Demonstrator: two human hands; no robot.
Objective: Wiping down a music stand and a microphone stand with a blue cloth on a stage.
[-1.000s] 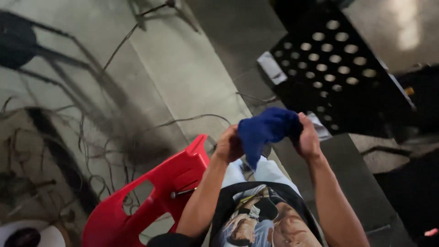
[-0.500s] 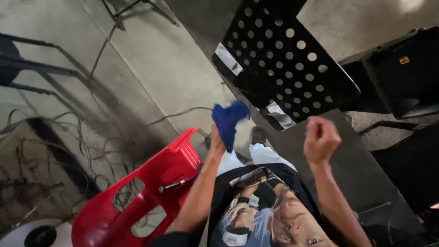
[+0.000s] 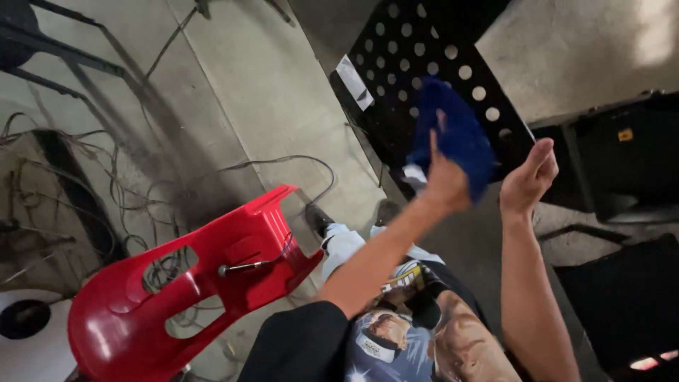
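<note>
Left hand [image 3: 447, 180] is closed on one blue cloth [image 3: 453, 134], pressed to one black perforated panel [image 3: 424, 64] — right hand [image 3: 529, 180], beside the cloth, is held open; one red chair [image 3: 184, 283] lies below-left.

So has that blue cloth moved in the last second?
Yes. The blue cloth, in the left hand, went up from both hands at the lap onto the black perforated panel.

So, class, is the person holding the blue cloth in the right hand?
No, the left hand grips the blue cloth against the black perforated panel, while the right hand is bare beside it.
</note>
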